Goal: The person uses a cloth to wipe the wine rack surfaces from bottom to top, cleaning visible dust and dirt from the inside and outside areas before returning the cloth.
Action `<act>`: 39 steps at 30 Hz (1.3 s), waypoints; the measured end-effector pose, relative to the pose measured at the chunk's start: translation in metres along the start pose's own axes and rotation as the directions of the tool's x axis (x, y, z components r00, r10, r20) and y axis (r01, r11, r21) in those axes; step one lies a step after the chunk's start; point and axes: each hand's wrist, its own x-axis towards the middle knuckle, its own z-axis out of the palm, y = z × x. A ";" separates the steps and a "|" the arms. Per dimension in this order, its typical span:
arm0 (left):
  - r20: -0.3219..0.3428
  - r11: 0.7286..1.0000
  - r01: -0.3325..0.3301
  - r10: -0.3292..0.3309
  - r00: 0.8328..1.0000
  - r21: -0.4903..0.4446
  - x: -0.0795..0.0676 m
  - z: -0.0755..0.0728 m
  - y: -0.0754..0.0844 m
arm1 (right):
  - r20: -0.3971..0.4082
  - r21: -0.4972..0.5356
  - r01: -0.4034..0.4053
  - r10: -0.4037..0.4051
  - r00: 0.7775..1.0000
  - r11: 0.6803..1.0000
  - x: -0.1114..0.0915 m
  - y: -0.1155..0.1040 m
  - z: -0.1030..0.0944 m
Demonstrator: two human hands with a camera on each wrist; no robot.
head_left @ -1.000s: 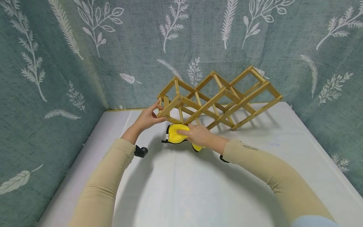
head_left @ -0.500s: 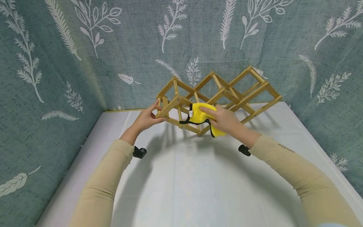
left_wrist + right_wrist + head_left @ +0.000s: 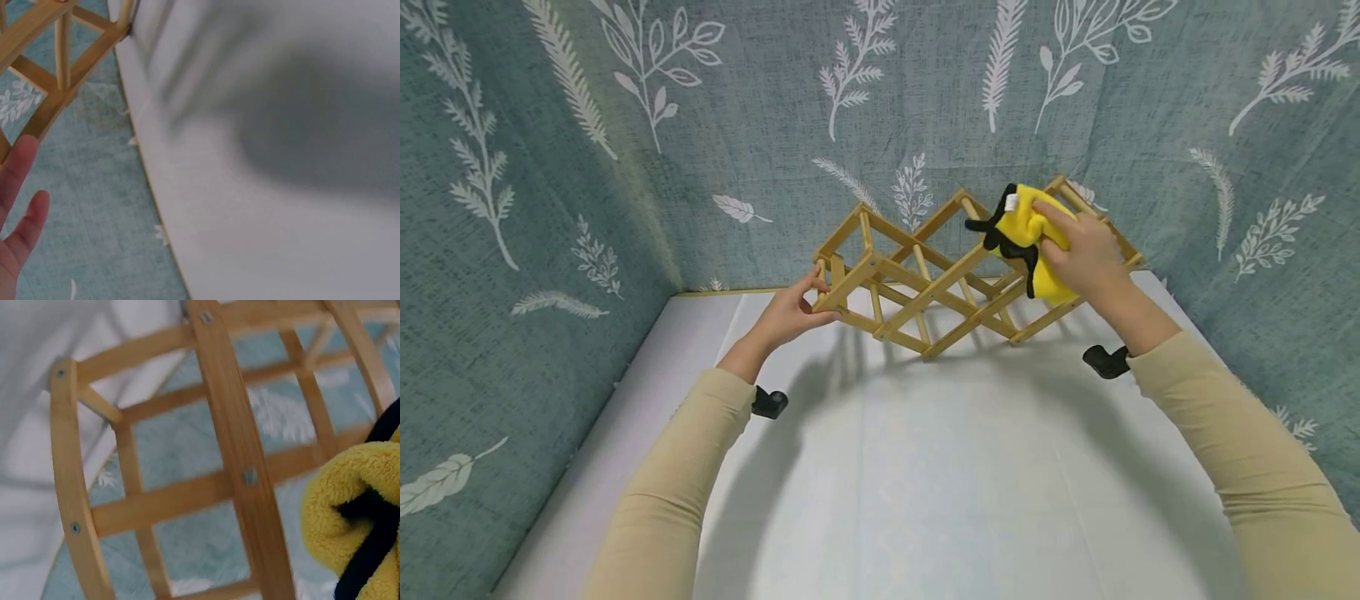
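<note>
A folding wooden lattice rack (image 3: 932,292) stands on the white surface near the back wall. My left hand (image 3: 786,315) grips its left end between thumb and fingers; in the left wrist view part of that hand (image 3: 22,212) shows beside the wooden bars (image 3: 50,100). My right hand (image 3: 1086,254) holds a yellow fluffy cloth (image 3: 1037,229) with black edging and a small white tag, against or just in front of the rack's upper right part. In the right wrist view the bunched cloth (image 3: 350,506) shows beside the rack's slats (image 3: 231,444); the right hand is out of sight there.
A white-covered tabletop (image 3: 925,467) spreads in front of the rack. Behind and at the sides hangs a teal curtain (image 3: 760,100) with white leaf patterns. A black wrist-camera mount (image 3: 769,403) sits at the left wrist, another mount (image 3: 1107,362) at the right.
My right hand has carried the yellow cloth from below the rack's left part up and right to its upper right part. The left hand has stayed at the left end.
</note>
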 end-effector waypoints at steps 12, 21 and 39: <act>-0.012 1.000 -0.007 0.007 1.000 -0.003 0.001 0.001 0.000 | -0.044 0.034 0.449 -0.447 0.893 0.893 -0.043 -0.065 0.059; -0.002 1.000 0.007 -0.007 1.000 -0.011 -0.002 0.002 0.000 | 0.336 0.008 0.545 -0.515 0.789 0.839 -0.056 -0.109 0.140; 0.037 0.999 0.017 -0.015 0.999 -0.041 0.000 -0.002 -0.001 | 0.034 -0.060 0.308 -0.306 0.951 0.950 -0.021 -0.045 0.059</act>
